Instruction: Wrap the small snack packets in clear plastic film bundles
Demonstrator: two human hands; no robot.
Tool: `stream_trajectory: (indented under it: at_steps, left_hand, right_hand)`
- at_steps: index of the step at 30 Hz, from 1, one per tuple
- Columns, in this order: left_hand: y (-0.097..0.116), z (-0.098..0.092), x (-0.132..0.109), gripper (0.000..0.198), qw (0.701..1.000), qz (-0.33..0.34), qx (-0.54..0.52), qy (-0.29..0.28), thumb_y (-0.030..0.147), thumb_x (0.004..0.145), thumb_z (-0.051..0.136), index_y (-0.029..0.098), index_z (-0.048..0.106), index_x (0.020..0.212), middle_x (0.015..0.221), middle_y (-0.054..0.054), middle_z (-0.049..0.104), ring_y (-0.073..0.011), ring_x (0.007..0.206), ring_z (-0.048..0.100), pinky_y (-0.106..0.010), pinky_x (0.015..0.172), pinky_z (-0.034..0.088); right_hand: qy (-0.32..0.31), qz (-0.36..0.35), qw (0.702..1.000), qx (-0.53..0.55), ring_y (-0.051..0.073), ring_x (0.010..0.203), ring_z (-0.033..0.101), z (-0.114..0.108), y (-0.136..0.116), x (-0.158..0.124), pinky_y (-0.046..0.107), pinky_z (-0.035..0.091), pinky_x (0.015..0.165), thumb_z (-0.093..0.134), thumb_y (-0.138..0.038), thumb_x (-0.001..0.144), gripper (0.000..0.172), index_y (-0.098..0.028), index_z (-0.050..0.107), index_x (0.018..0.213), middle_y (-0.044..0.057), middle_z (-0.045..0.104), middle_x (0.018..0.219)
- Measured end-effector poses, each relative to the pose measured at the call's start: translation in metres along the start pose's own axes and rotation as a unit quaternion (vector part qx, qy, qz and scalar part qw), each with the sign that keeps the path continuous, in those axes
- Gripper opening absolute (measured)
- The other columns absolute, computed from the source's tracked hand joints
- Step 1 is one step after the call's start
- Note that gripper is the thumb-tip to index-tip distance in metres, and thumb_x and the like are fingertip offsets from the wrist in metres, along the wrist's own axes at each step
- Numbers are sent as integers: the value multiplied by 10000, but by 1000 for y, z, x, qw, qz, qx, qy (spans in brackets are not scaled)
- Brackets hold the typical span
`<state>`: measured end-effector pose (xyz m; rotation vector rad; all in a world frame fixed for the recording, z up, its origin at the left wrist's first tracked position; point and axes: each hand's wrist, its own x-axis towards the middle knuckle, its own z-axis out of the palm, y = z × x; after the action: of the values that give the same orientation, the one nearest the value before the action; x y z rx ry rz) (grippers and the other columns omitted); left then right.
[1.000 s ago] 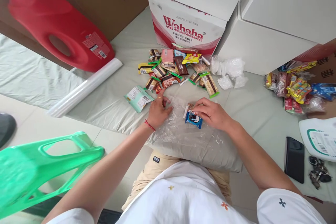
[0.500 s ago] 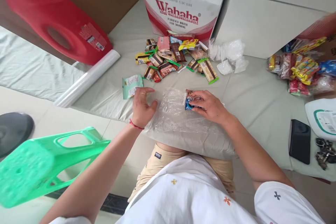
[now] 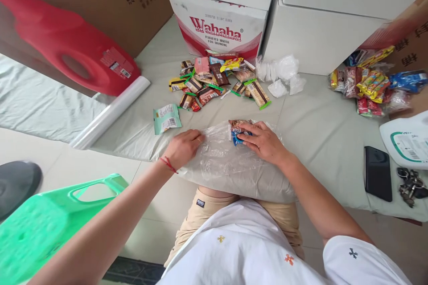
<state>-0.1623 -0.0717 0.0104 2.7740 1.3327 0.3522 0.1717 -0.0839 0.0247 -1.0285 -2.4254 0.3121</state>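
A sheet of clear plastic wrap [image 3: 220, 160] lies spread on the cloth in front of me. My left hand [image 3: 183, 148] is at its left edge, fingers curled together and pinching the film; the fingertips are slightly blurred. Near the film's far side sit small snack packets, a brown one [image 3: 238, 125] and a blue one [image 3: 236, 138], side by side. Over them is my right hand [image 3: 265, 144], its fingers closed on their right part, which is hidden. A pale green packet [image 3: 166, 118] lies beyond my left hand.
Several wrapped snacks [image 3: 207, 96] are heaped before a Wahaha carton [image 3: 217, 26]. Crumpled plastic [image 3: 287, 69] and bundled snacks [image 3: 371, 84] lie rightward, with a phone [image 3: 377, 173] and keys [image 3: 413, 187]. Leftward are a plastic wrap roll [image 3: 110, 111], red jug [image 3: 73, 49] and green stool [image 3: 60, 218].
My left hand has moved down from beside the pale green packet to the film's left edge, and its spread fingers have closed. My right hand stays on the brown and blue packets.
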Motion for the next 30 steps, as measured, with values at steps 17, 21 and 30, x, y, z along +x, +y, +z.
stream_trajectory:
  at_steps: [17, 21, 30]
  left_hand:
    - [64, 24, 81, 557, 983, 111, -148, 5, 398, 1030, 545, 234, 481, 1558, 1568, -119, 549, -294, 1435, 523, -468, 1136, 484]
    - [67, 27, 72, 383, 987, 104, -117, 26, 402, 1043, 524, 252, 678, 1359, 1576, -105, 544, -310, 1441, 517, -482, 1120, 483]
    - [79, 35, 63, 552, 988, 52, -129, 65, 410, 1054, 493, 229, 449, 1574, 1571, -131, 548, -283, 1467, 492, -469, 1142, 459]
  right_hand:
    - [72, 91, 992, -55, 264, 1162, 617, -7, 7, -29, 462, 540, 1001, 452, -160, 1032, 434, -257, 631, 1414, 107, 599, 1486]
    - [88, 177, 969, -149, 262, 946, 615, -13, 29, -44, 413, 537, 824, 533, -178, 992, 298, -246, 750, 1184, 89, 756, 1083]
    - [188, 242, 947, -96, 230, 883, 641, -39, 52, -53, 368, 527, 788, 560, -197, 972, 215, -236, 769, 1002, 61, 718, 934]
